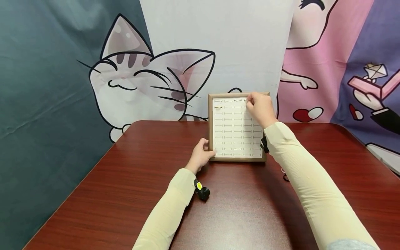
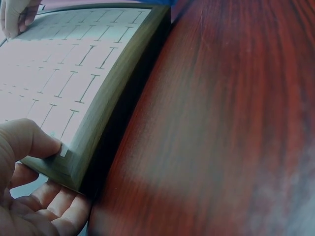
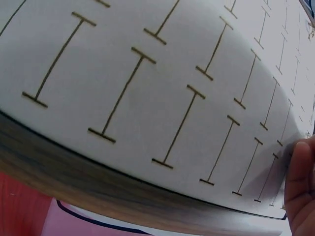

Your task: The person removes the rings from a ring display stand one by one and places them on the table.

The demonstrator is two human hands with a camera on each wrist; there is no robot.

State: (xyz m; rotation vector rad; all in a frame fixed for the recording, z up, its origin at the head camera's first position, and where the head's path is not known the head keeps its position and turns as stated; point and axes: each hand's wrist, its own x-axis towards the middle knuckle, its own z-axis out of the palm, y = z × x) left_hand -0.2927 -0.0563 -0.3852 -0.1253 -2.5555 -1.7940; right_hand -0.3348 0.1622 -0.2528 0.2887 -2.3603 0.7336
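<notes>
Cream-sleeved forearms fill the near edge of the head view, each with a small black wrist camera strapped on. Beyond them a wooden-framed ring display tray [image 1: 211, 132] with a white slotted insert stands tilted up on the reddish-brown wooden table [image 1: 125, 194], its top edge leaning toward the cartoon cat backdrop [image 1: 140, 83].

At the tray's lower left corner, the left hand [image 1: 200, 156] grips the frame, thumb [image 2: 29, 140] pressed on the front and fingers curled underneath. At the top right corner the right hand [image 1: 259, 107] has its fingertips pinched together on the top row of slots; whether they hold a ring cannot be told. A small gold ring [image 1: 218, 108] sits in a slot near the upper left, and a few more glints show along the top and bottom rows.

Judging from the tilt, the tray could slide or tip flat if the left-hand grip loosens while the right fingers push on the top row, and seated rings might jolt loose. Anything small pinched there could drop and roll off the table.

No brand, label or readable writing shows anywhere.
</notes>
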